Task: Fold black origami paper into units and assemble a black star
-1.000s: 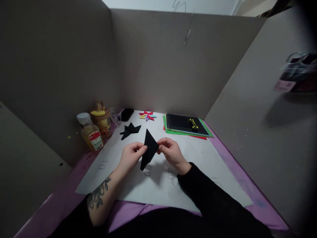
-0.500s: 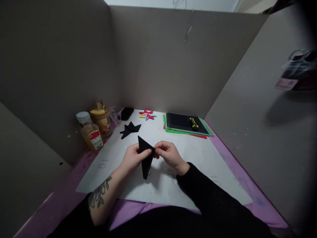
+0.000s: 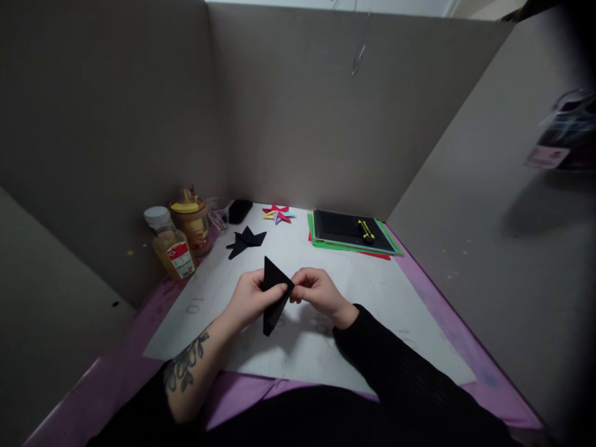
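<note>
A folded piece of black paper point(image 3: 274, 273), roughly triangular, is held above the white sheet point(image 3: 363, 292). My left hand point(image 3: 254, 295) grips it from the left, thumb pressed on its face and fingers behind. At its right corner my right hand point(image 3: 319, 292) pinches the edge between thumb and fingers. Farther back lies a black folded-paper shape point(image 3: 246, 241) with several points. Behind that sits a multicoloured paper star point(image 3: 278, 215).
On the left stand a glue bottle point(image 3: 179, 257), a brown cup point(image 3: 193, 226) with a yellow band, a clear cup point(image 3: 218, 213) and a black phone-like object point(image 3: 241, 211). A paper stack point(image 3: 333, 226) bears a yellow-and-black cutter point(image 3: 365, 231). Grey panels point(image 3: 307, 112) enclose the table.
The black paper has turned slightly in my hands, its lower tip swinging left. Both hands keep hold of it. The view has shifted slightly.
</note>
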Demonstrator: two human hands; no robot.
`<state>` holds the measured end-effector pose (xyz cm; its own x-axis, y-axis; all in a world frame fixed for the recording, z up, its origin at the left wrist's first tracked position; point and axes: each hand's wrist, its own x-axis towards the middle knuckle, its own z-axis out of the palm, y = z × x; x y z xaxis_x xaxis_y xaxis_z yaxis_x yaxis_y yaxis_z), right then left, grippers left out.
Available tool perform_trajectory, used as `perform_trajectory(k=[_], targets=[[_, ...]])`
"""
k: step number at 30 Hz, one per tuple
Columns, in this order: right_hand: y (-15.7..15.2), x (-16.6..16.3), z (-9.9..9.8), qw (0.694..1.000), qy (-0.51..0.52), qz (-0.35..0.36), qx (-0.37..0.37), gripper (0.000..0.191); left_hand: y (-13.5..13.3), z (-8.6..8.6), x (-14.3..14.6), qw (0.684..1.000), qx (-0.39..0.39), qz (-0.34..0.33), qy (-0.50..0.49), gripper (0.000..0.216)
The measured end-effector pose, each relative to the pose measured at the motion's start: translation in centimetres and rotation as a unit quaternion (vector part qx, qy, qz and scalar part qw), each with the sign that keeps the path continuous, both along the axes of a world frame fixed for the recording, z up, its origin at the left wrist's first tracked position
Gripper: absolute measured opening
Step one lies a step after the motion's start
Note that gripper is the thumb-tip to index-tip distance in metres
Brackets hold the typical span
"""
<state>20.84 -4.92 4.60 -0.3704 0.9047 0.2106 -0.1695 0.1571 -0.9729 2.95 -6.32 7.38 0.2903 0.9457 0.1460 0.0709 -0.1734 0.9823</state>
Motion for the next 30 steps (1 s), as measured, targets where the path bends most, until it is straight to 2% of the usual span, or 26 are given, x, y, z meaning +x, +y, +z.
perform_trajectory(k=[9,19,30], targets=[[0.2,0.4,-0.4,0.999,-0.007,0.035,-0.006,0.019,0.1,-0.1,-0.4,0.999,-0.009,-0.025,0.029,0.020],[0.3,0.7,0.4,0.999,-0.001,0.045,-0.009,0.015,0.2,0.0,-0.4,0.999,0.009,-0.036,0.033,0.019],[-0.5,0.0,1.2,1.000,-0.022,0.000,0.004,0.017,0.3,-0.3,-0.5,0.999,-0.001,-0.036,0.023,0.021]])
